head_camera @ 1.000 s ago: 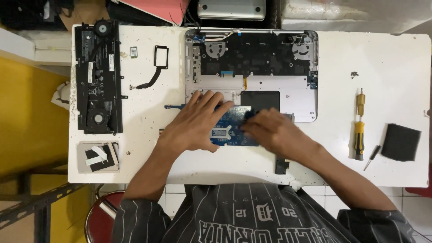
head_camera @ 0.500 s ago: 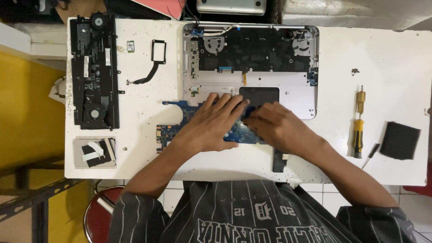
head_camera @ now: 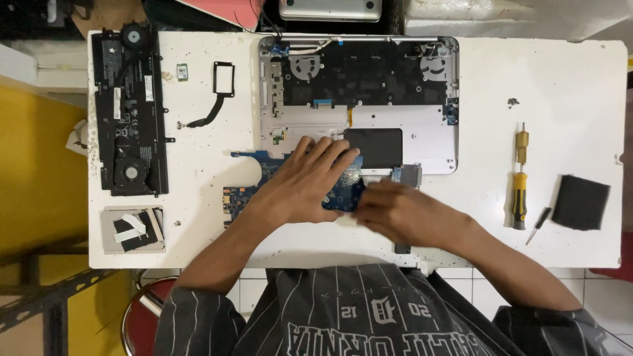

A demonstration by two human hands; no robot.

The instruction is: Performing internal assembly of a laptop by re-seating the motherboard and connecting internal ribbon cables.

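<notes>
- A blue circuit board (head_camera: 247, 191) is laid flat on the white table (head_camera: 560, 79), just in front of the opened laptop base (head_camera: 428, 142)
- Its middle is covered by both hands; its left end with small connectors and a strip at its right are seen
- Whether it is pinched or only pressed cannot be told

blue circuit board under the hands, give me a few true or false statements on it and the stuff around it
1. Both hands rest on the blue circuit board. True: left hand, right hand.
2. The yellow-handled screwdriver lies left of the board. False: it lies to the right, near the black pad.
3. The open laptop base lies beyond the board. True.
4. The black battery pack sits inside the laptop base. False: it lies apart at the white table's left edge.
</notes>
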